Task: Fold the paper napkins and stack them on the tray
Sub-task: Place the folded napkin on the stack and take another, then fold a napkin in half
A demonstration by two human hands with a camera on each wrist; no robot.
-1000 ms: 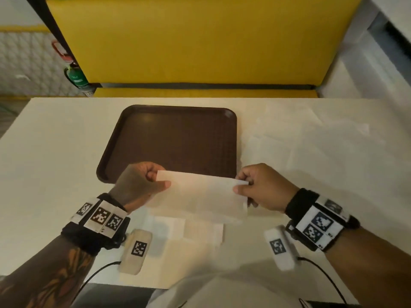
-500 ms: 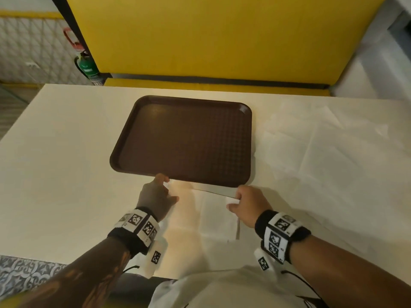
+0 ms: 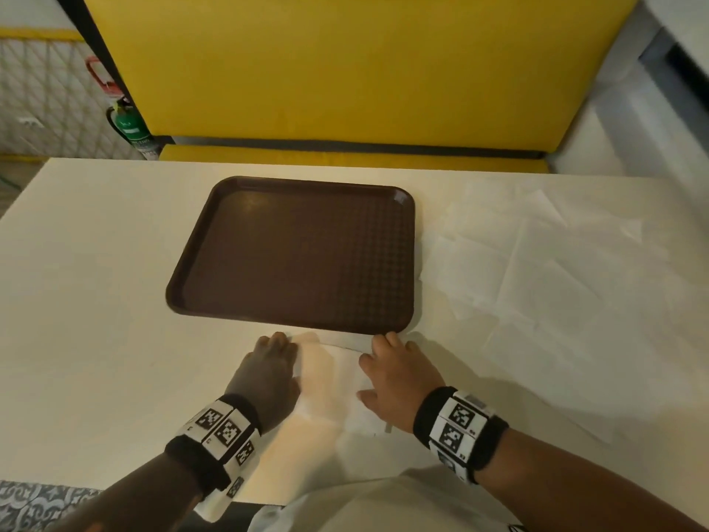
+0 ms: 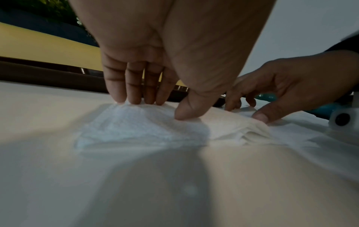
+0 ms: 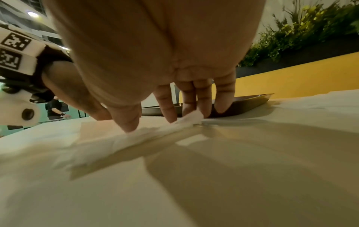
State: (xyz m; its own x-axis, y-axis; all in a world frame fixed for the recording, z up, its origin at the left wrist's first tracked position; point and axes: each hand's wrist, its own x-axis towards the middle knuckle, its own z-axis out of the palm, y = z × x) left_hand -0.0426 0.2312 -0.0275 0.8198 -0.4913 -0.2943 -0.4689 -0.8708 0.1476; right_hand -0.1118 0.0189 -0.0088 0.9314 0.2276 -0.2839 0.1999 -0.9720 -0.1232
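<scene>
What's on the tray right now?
Nothing shows on the tray: its brown surface is bare. The napkin lies on the table in front of it, under the left hand and right hand.

From our head we look steeply down on the table. Our wrist cameras sit low and close, facing forward along each palm; all three views share the napkin beside the tray.

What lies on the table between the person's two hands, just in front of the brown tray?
A white paper napkin, pressed flat under the fingertips of the left hand and right hand; the head view shows it.
</scene>
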